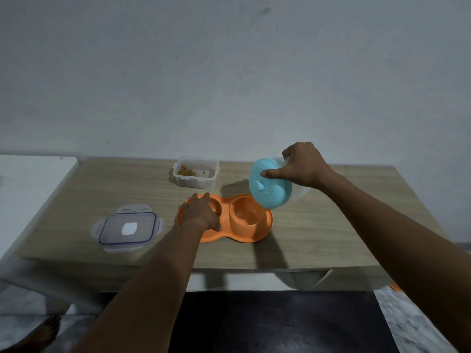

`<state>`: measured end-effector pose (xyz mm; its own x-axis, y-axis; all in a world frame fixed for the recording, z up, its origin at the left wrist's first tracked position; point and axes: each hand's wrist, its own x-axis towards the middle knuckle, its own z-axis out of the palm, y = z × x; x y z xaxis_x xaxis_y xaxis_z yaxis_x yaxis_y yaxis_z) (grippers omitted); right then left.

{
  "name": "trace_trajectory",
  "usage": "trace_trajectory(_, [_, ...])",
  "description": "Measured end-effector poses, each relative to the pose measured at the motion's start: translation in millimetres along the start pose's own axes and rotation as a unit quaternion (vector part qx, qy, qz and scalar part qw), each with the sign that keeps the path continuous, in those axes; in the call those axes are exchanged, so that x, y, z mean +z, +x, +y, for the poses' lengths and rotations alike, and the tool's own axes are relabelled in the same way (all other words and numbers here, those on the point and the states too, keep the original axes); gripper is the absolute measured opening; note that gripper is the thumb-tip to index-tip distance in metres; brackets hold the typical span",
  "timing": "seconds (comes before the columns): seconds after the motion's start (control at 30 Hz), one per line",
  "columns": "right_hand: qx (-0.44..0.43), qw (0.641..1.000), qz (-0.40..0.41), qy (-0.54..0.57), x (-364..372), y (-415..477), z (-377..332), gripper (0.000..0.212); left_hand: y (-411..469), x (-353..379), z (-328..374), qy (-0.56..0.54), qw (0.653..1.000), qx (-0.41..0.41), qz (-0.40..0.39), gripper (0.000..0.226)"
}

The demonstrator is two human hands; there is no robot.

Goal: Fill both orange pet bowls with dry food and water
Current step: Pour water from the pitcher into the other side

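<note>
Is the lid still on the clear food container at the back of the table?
No, the container is open; its lid lies apart.

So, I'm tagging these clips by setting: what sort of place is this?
Probably a home room: a low wooden table against a plain wall, with a double orange pet bowl and a food container on it.

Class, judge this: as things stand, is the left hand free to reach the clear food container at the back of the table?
Probably yes: the left hand rests on the orange bowl, and the food container sits just beyond, unobstructed.

Container (195,174) behind double bowl (265,225), lid (127,228) to its left
</note>
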<state>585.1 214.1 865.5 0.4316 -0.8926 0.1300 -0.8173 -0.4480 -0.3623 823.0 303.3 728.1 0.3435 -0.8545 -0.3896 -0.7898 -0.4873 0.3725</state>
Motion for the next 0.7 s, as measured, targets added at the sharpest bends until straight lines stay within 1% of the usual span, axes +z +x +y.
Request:
trace_trajectory(0.37, [-0.02,0.998,-0.013,-0.053,-5.6,0.4,-6.2,0.068,3.4,3.8,-1.8,-0.002,1.0,-0.004,0.005,0.124])
trace_trajectory(0.7, [-0.035,0.998,-0.005,-0.061,-6.4,2.7,-9.8,0.067,3.1,4.1,-2.4,-0.006,1.0,-0.003,0.005,0.124])
